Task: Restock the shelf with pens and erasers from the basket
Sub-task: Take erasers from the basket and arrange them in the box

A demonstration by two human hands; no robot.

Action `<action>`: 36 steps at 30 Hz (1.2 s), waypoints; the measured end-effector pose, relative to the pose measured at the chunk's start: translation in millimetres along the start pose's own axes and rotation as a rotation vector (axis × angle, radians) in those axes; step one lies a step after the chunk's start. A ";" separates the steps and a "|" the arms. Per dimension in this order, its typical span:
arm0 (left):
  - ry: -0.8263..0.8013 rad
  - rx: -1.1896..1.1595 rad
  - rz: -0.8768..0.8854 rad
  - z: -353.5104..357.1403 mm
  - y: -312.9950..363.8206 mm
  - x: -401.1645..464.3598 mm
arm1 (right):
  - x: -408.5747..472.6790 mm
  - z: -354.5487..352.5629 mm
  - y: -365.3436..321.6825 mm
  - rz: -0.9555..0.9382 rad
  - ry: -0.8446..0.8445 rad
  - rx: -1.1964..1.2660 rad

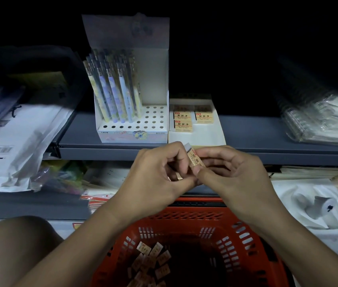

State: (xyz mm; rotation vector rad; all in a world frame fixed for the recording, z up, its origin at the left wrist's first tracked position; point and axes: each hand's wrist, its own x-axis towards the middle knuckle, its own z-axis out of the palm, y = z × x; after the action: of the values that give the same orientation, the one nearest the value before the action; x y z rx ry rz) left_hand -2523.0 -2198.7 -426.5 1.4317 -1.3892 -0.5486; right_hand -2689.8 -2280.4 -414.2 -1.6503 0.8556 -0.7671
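Red basket (pixel 184 216) nearest, loose erasers (pixel 149 259) heaped inside. Above it, left hand (pixel 155 175) and right hand (pixel 230 172) together pinch one eraser (pixel 195 160), fingers curled round it, just short of the shelf (pixel 267 139) edge. Risk: the two-handed fumble could drop it back into the basket. Beyond, the eraser tray (pixel 197 137) holds three; the pen display box (pixel 133 129) touches its left side. Bagged papers (pixel 19 141) left, clear sleeves (pixel 325 121) right.
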 end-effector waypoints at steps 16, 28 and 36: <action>0.226 0.410 0.129 -16.8 -14.0 13.1 | 40.4 -27.0 -12.1 -0.197 0.111 -0.495; 0.198 0.540 0.071 -20.8 -19.0 17.1 | 110.6 -27.1 -16.8 -0.296 0.073 -1.017; 0.190 0.548 0.066 -20.9 -20.8 17.9 | 120.6 -22.2 -6.8 -0.244 0.039 -1.037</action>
State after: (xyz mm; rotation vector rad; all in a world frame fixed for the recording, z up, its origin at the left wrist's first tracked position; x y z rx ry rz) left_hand -2491.5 -2211.9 -431.1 1.8047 -1.4893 0.0253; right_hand -2642.7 -2392.2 -395.3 -2.6930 1.1937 -0.5254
